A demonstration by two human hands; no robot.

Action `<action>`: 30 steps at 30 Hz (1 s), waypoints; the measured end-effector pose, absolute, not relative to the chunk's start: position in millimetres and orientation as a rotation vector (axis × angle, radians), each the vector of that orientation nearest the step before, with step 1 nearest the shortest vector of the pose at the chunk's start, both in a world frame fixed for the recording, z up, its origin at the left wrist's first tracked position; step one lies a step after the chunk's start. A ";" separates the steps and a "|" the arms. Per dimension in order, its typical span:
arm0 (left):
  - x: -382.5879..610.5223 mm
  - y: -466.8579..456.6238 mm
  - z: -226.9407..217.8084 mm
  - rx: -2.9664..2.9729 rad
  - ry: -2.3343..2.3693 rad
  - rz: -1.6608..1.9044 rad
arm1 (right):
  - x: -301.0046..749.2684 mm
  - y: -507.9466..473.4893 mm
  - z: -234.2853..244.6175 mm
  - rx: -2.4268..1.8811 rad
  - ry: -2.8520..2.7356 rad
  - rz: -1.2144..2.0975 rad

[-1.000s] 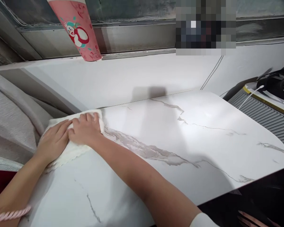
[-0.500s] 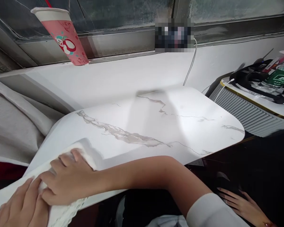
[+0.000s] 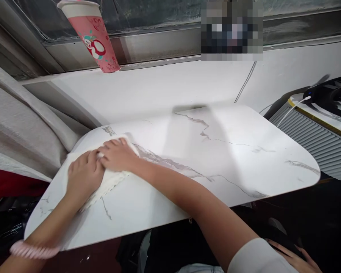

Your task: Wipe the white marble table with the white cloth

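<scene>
A white cloth with a scalloped edge lies on the left part of a white, marble-patterned table. My left hand, with a pink coiled band on its wrist, presses flat on the cloth's left side. Right beside it, my right hand rests palm down on the upper part, fingers spread and slightly blurred. The two hands touch, or nearly so, at the thumb side. Both palms and part of the cloth under them are hidden.
On the window ledge a pink paper cup stands above the table's back edge. A grey curtain hangs at the left. To the right is a ribbed cabinet with a white cable. Another person's hand shows at lower right.
Both hands have slid the cloth away from the table's near left edge, up and to the right. The view has shifted, and my left wrist now shows.
</scene>
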State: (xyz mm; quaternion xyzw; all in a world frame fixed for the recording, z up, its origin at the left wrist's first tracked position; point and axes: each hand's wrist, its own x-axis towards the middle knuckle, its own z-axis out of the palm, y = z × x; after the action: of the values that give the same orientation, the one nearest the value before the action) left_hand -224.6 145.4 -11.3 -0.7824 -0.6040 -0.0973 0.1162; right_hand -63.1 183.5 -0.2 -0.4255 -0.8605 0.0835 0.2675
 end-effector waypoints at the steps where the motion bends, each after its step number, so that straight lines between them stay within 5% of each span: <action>1: -209.7 164.8 -7.4 -2.262 -1.826 -0.298 | -54.2 196.3 0.1 -1.160 -2.339 0.226; 14: -97.0 253.3 0.5 -2.472 -1.741 -0.382 | 32.8 241.3 -7.0 -1.521 -1.967 0.153; 30: -126.4 78.1 -17.5 -2.477 -1.878 -0.218 | 35.7 85.8 -6.7 -1.254 -2.243 0.082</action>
State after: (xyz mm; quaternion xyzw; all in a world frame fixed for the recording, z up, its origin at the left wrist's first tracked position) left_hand -126.4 78.1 -17.5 -0.7948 -0.6027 -0.0699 0.0128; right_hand 35.7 85.8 -6.7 -0.4682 -0.8371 0.0307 0.2814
